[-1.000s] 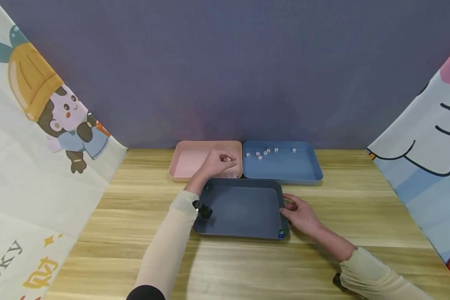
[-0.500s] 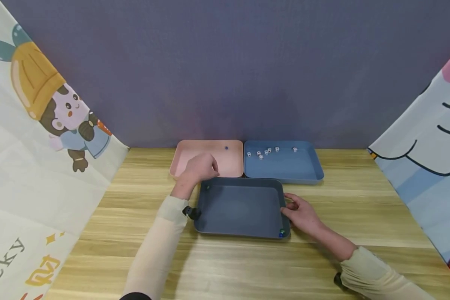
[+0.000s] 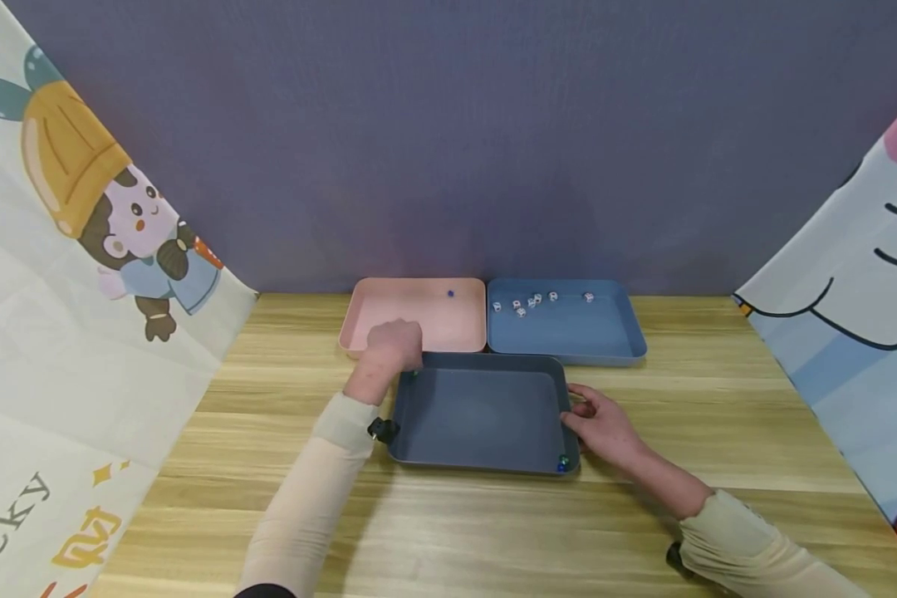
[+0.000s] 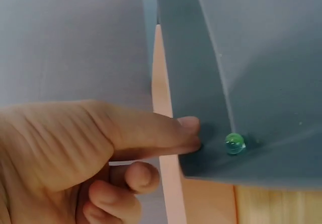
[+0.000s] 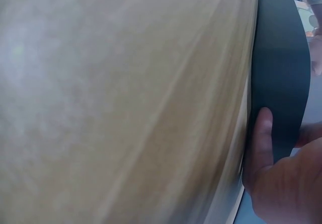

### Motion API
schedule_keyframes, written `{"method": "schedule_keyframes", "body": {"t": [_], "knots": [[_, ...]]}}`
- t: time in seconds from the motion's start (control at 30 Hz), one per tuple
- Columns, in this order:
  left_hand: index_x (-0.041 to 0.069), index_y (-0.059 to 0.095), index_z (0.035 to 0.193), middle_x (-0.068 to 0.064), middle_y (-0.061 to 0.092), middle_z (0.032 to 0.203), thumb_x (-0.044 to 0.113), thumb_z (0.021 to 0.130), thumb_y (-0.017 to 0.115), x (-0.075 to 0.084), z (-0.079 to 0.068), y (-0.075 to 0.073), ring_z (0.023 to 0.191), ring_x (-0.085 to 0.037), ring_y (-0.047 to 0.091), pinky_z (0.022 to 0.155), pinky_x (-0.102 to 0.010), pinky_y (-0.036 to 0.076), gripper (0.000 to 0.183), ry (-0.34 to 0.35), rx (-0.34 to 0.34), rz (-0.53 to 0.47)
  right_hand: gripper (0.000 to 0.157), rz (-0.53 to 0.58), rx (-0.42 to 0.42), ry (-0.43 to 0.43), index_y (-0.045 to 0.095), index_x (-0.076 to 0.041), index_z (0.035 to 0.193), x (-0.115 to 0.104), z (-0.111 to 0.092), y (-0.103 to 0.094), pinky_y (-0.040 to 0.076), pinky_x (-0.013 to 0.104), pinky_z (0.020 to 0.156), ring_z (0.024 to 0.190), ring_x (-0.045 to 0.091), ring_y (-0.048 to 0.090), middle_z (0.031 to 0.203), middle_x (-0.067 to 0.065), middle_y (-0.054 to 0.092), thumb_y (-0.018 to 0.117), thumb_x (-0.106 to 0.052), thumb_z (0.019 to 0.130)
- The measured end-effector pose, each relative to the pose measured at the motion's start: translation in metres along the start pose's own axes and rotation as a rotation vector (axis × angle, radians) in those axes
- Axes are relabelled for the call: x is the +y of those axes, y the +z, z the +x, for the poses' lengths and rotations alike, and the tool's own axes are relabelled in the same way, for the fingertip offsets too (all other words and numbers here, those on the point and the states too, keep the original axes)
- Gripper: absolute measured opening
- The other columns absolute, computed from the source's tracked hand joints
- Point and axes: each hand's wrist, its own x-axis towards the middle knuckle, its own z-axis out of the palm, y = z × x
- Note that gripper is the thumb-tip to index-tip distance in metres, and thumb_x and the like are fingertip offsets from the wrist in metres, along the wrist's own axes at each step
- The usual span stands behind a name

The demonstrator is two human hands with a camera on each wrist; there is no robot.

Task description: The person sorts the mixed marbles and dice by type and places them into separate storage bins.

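Note:
My left hand (image 3: pixel 394 345) reaches over the back left corner of the dark grey tray (image 3: pixel 486 415). In the left wrist view its thumb and forefinger point at a green glass marble (image 4: pixel 235 143), a short gap away, with the other fingers curled under. My right hand (image 3: pixel 605 428) grips the tray's right wall, thumb at the rim and fingers along the outside. Another green marble (image 3: pixel 564 458) and a blue marble (image 3: pixel 562 467) lie together in the front right corner. Behind, the pink tray (image 3: pixel 396 299) holds one small blue marble (image 3: pixel 451 293).
A blue tray (image 3: pixel 575 336) with several white dice (image 3: pixel 532 302) adjoins the pink one at the back. A dark cloth wall (image 3: pixel 448 149) rises behind them, and printed cloths (image 3: pixel 67 332) flank the wooden table (image 3: pixel 456 531).
A blue marble now shows in the pink tray where my left hand was. That hand has drawn back toward me and left, down to the dark tray's corner. My right hand stays put.

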Motion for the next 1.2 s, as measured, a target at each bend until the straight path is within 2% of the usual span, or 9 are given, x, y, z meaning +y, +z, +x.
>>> {"method": "schedule_keyframes", "body": {"t": [0.13,0.33,0.5,0.63,0.73,0.87,0.97,1.1,1.2], "knots": [[0.017,0.06,0.063,0.0,0.056,0.067,0.02,0.068,0.065,0.003,0.002,0.005,0.06,-0.017,0.051,0.047,-0.036,0.04,0.007,-0.038,0.007,0.039,0.055,0.025,-0.007,0.008,0.038,-0.009,0.133,0.001,0.0,0.0,0.048,0.033,0.053,0.074,0.02,0.055,0.101,0.015,0.053,0.061,-0.018,0.083],[0.016,0.059,0.067,-0.002,0.056,0.073,0.017,0.066,0.063,0.005,0.006,0.011,0.062,-0.017,0.052,0.048,-0.039,0.041,0.004,-0.057,0.019,0.068,0.056,0.012,-0.005,-0.002,0.038,-0.009,0.133,0.001,0.0,-0.001,0.048,0.032,0.053,0.077,0.021,0.056,0.102,0.015,0.054,0.061,-0.019,0.083],[0.016,0.062,0.076,-0.003,0.057,0.077,0.017,0.07,0.064,0.009,0.008,0.013,0.063,-0.017,0.052,0.049,-0.038,0.042,0.007,-0.081,-0.014,0.084,0.055,-0.003,-0.003,-0.005,0.039,-0.009,0.133,-0.001,0.0,-0.002,0.047,0.031,0.054,0.082,0.022,0.055,0.103,0.015,0.055,0.061,-0.02,0.083],[0.015,0.063,0.081,-0.004,0.058,0.079,0.016,0.072,0.062,0.013,0.007,0.014,0.063,-0.017,0.052,0.049,-0.038,0.043,0.009,-0.102,-0.03,0.099,0.055,0.017,-0.009,0.002,0.038,-0.009,0.133,-0.002,-0.001,-0.002,0.048,0.032,0.053,0.077,0.021,0.056,0.103,0.015,0.054,0.06,-0.019,0.083],[0.015,0.064,0.081,-0.004,0.058,0.077,0.014,0.077,0.059,0.014,0.007,0.015,0.062,-0.017,0.052,0.048,-0.038,0.042,0.006,-0.11,-0.016,0.11,0.055,0.032,-0.01,0.005,0.038,-0.009,0.133,-0.002,-0.001,-0.002,0.048,0.033,0.053,0.074,0.021,0.057,0.102,0.016,0.054,0.06,-0.018,0.083],[0.015,0.064,0.082,-0.004,0.058,0.076,0.013,0.081,0.055,0.014,0.007,0.016,0.062,-0.017,0.052,0.048,-0.037,0.042,0.01,-0.104,-0.01,0.115,0.055,0.046,-0.016,0.013,0.037,-0.009,0.133,-0.002,-0.001,-0.001,0.049,0.034,0.053,0.073,0.02,0.057,0.102,0.016,0.054,0.06,-0.018,0.083],[0.015,0.064,0.082,-0.004,0.058,0.077,0.012,0.079,0.056,0.014,0.007,0.017,0.062,-0.017,0.053,0.048,-0.037,0.042,0.01,-0.095,-0.012,0.111,0.055,0.061,-0.021,0.016,0.037,-0.009,0.133,-0.002,-0.001,-0.001,0.049,0.034,0.053,0.072,0.02,0.057,0.103,0.017,0.054,0.06,-0.017,0.084],[0.015,0.063,0.076,-0.003,0.057,0.075,0.015,0.072,0.065,0.014,0.007,0.017,0.062,-0.017,0.051,0.049,-0.037,0.042,0.005,-0.069,-0.035,0.095,0.055,0.051,-0.022,0.011,0.037,-0.008,0.133,-0.002,-0.001,-0.001,0.049,0.034,0.053,0.072,0.02,0.057,0.101,0.016,0.055,0.06,-0.016,0.083],[0.017,0.062,0.066,0.001,0.056,0.068,0.024,0.066,0.073,0.014,0.006,0.016,0.06,-0.017,0.051,0.05,-0.037,0.043,0.013,-0.016,-0.063,0.058,0.055,0.034,-0.021,0.007,0.037,-0.008,0.133,-0.002,-0.001,-0.001,0.048,0.034,0.052,0.073,0.021,0.057,0.1,0.015,0.055,0.06,-0.017,0.083]]}}
